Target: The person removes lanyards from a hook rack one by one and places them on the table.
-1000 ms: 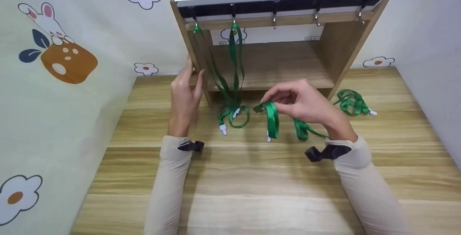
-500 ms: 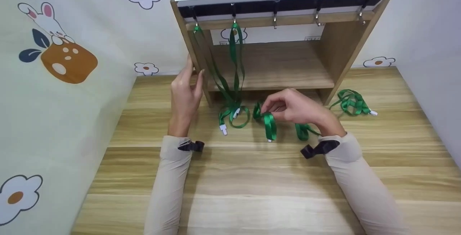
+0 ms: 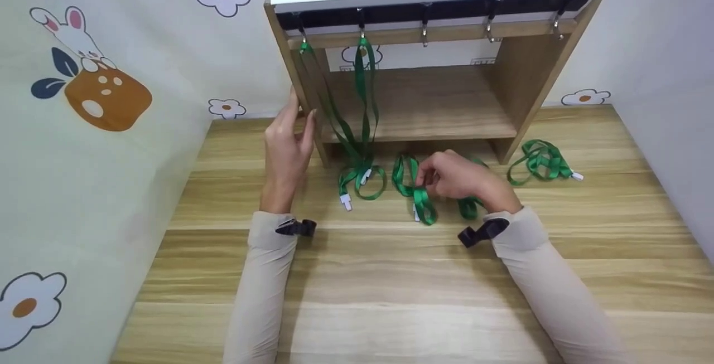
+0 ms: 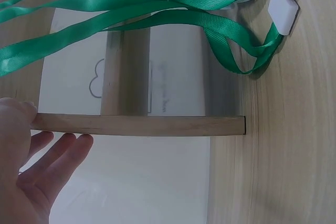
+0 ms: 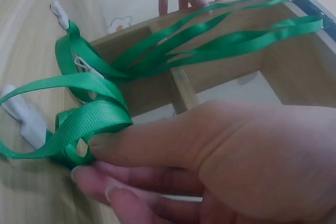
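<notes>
My left hand (image 3: 287, 149) holds the left side panel (image 4: 142, 125) of a small wooden shelf, thumb on the inner face and fingers on the outer. My right hand (image 3: 460, 177) pinches a looped green lanyard (image 5: 100, 121) between thumb and fingers, low over the table before the shelf. A white plastic clip (image 5: 26, 119) hangs at that lanyard's end. Two more green lanyards hang from the two leftmost hooks, one at the far left (image 3: 343, 127) and one beside it (image 3: 360, 77). Their lower ends with white clips (image 3: 346, 202) lie on the table.
Several metal hooks (image 3: 425, 35) line a black strip (image 3: 390, 14) under the shelf's white front edge. A fourth green lanyard (image 3: 468, 208) lies partly hidden under my right wrist. Another coiled lanyard (image 3: 544, 160) rests right of the shelf. Patterned walls (image 3: 184, 185) flank the wooden table (image 3: 362, 297).
My right hand has moved down and slightly left, and the lanyard in it has come lower, its loops spreading closer to the table. My left hand has stayed on the side panel.
</notes>
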`<state>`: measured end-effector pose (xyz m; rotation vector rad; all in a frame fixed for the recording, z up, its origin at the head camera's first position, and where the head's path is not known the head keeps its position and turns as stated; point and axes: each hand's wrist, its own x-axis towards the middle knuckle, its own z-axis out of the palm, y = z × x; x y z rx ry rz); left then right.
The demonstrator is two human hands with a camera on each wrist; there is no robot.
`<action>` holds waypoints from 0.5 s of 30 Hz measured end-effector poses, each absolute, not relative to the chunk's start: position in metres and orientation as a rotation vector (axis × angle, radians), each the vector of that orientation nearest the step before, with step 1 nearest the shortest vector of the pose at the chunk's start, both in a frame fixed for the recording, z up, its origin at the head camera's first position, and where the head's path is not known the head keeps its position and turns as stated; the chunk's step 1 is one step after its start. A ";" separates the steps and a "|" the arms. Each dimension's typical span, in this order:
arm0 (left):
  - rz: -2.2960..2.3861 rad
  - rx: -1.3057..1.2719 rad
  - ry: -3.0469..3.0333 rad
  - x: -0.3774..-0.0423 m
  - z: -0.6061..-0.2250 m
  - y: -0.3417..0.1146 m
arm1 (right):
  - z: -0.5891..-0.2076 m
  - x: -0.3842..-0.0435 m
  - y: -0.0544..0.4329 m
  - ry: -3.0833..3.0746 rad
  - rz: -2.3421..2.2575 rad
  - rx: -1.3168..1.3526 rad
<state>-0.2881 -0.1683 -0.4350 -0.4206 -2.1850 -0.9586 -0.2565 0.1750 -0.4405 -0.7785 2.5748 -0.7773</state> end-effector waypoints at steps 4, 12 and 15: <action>-0.974 -0.417 -2.190 -0.288 -0.435 -0.169 | -0.444 -0.256 0.170 2.664 -0.786 -0.731; -0.958 -0.404 -2.184 -0.287 -0.435 -0.168 | -0.451 -0.255 0.165 2.735 -0.772 -0.678; -0.955 -0.403 -2.188 -0.287 -0.435 -0.168 | -0.454 -0.255 0.165 2.705 -0.734 -0.717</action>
